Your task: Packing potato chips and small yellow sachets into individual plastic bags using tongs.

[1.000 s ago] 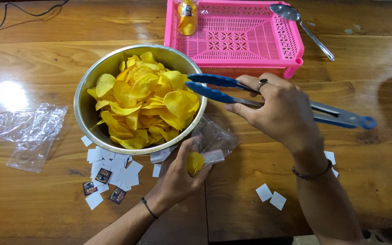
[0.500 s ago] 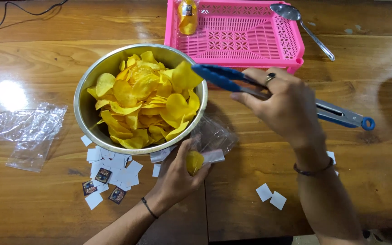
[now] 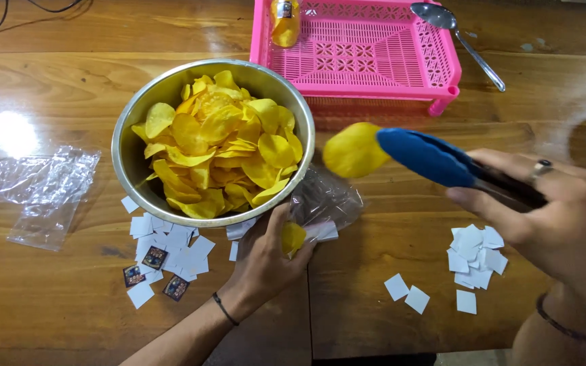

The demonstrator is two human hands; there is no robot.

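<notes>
Glossy brown wooden table (image 3: 69,88) with a bright light glare.

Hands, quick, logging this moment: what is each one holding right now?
Left hand: closed on the clear plastic bag.
Right hand: closed on blue tongs pinching one yellow chip.

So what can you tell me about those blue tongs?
The tongs have broad blue tips, seemingly plastic or silicone-coated, on darker metal arms. They are squeezed shut on a single yellow chip, held in the air to the right of the steel bowl and above the clear bag. They lie roughly level, tips pointing left. The right hand grips the arms; the handle end is hidden behind it.
</notes>
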